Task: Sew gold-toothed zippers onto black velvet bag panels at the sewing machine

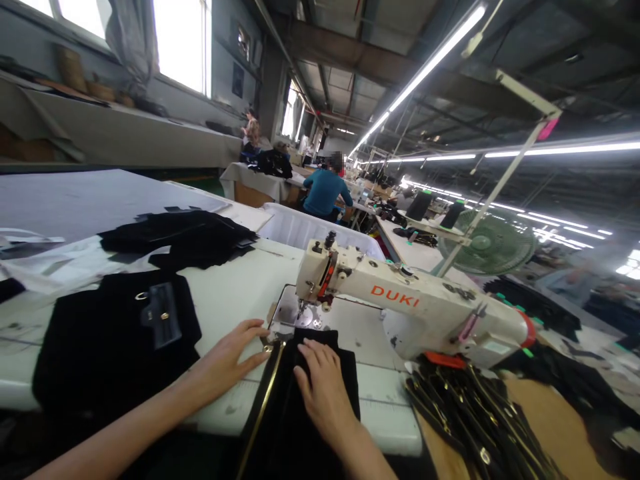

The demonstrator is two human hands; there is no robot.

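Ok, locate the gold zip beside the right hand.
In the head view, the gold zip slants up the lower middle on the left side of the black fabric, between the left hand and right hand, near the sewing machine.

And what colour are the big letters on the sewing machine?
The letters are orange, clearest in the head view.

Black fabric (287, 407) runs past the near edge of the table (230, 287), cut off at the bottom; the right hand (323, 383) hides part of it. Ruler marks (383, 403) along that edge are unreadably small — beyond the far edge, a co-worker's head (336, 161) is pixelated.
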